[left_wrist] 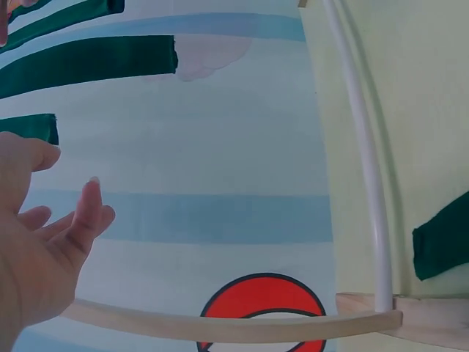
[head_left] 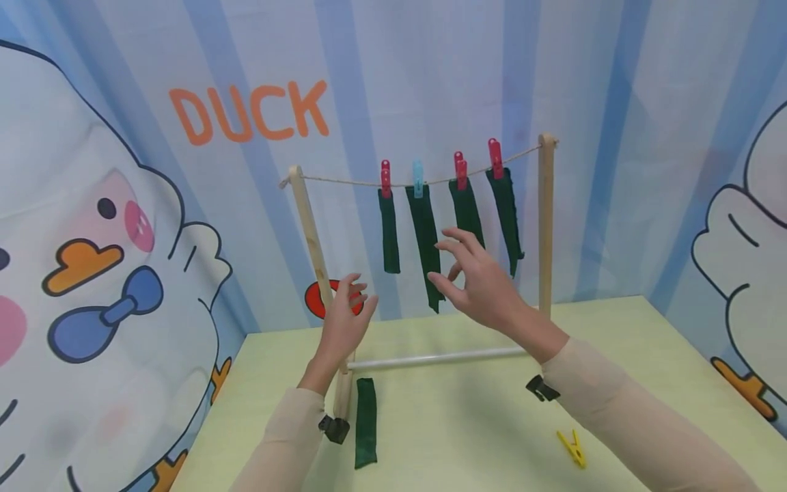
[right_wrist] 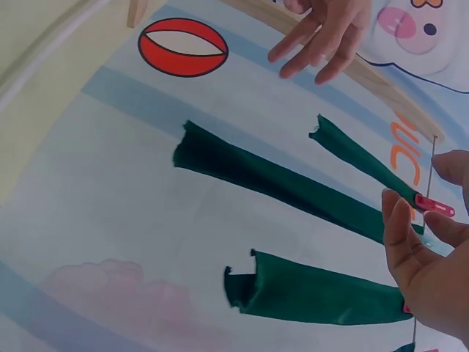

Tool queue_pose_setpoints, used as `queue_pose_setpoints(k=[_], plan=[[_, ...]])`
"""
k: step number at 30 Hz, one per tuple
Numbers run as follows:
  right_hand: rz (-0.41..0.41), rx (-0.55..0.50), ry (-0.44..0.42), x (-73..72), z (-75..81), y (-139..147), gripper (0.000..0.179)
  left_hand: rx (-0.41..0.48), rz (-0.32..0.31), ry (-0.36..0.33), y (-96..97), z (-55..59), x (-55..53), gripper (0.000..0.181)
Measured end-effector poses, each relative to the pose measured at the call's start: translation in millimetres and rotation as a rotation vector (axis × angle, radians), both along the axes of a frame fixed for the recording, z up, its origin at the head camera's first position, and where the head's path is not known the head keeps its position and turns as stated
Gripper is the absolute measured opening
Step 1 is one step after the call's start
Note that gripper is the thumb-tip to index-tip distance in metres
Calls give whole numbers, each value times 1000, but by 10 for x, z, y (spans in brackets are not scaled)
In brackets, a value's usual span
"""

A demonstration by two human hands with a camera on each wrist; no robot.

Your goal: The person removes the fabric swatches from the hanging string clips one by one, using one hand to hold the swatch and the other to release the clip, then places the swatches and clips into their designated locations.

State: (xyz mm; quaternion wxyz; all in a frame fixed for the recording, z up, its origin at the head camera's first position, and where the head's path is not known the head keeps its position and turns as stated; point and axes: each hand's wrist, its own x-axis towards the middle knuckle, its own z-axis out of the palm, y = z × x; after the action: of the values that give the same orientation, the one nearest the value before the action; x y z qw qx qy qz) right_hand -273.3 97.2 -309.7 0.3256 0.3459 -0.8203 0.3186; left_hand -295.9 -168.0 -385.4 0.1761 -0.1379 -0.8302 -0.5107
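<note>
Several dark green cloth strips (head_left: 425, 232) hang from a cord (head_left: 344, 181) between two wooden posts, held up by red clothespins (head_left: 385, 179) and a light blue clothespin (head_left: 418, 179). In the head view my right hand (head_left: 476, 280) overlaps the middle strips, thumb and fingers apart, nothing between them. Near the left post is my left hand (head_left: 348, 318), empty, its fingers loosely bent. The left wrist view shows that hand (left_wrist: 51, 227) with a strip end (left_wrist: 44, 126) just beyond the thumb. One more green strip (head_left: 366, 424) lies flat on the table.
A yellow clothespin (head_left: 573, 449) lies on the pale yellow table (head_left: 455, 424) at the front right. The wooden posts (head_left: 545, 225) are joined low down by a white rod (head_left: 436, 357). Behind stands a striped blue curtain (head_left: 430, 82) with printed ducks.
</note>
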Motion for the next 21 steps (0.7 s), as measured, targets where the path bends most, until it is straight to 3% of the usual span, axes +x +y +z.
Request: queue_pose_setpoints(k=[7, 12, 21], plan=[[30, -19, 111, -42, 163, -117, 51, 7, -10, -9, 78, 74, -35, 60], [65, -27, 143, -75, 237, -217, 54, -10, -4, 13, 85, 90, -95, 61], [102, -51, 168, -139, 398, -332, 58, -8, -25, 12, 93, 231, -120, 63]])
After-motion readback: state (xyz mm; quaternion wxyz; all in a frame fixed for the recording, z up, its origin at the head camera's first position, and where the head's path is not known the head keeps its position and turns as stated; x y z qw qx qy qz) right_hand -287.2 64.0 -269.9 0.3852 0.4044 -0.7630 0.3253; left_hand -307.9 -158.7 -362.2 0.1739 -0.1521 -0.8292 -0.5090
